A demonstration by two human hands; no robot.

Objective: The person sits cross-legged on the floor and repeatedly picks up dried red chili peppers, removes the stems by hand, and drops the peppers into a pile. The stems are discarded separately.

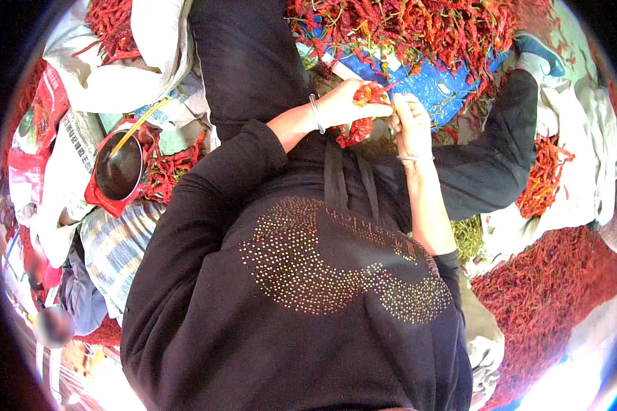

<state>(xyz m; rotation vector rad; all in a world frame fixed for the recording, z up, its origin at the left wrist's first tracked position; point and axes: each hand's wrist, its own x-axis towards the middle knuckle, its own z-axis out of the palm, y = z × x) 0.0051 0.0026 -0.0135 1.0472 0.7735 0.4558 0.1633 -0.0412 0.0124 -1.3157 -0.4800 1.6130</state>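
Dried red chili peppers [355, 131] are bunched in my left hand [343, 106], some hanging below the palm and others showing above the fingers. A metal bangle circles that wrist. My right hand [411, 123] meets the left one's fingertips, thumb and fingers pinched together. Whatever sits in that pinch, perhaps a chili stem, is too small to make out. Just beyond both hands lies a blue plastic sheet [437, 96], with a big heap of dried red chilies [404, 31] on it.
At left, a dark bowl [118, 168] with yellowish chopsticks [140, 125] rests on red plastic. A white sack [127, 75] stands at upper left. On the right are another white sack [576, 157] and a wide spread of red chilies [548, 294]. My outstretched legs flank the heap.
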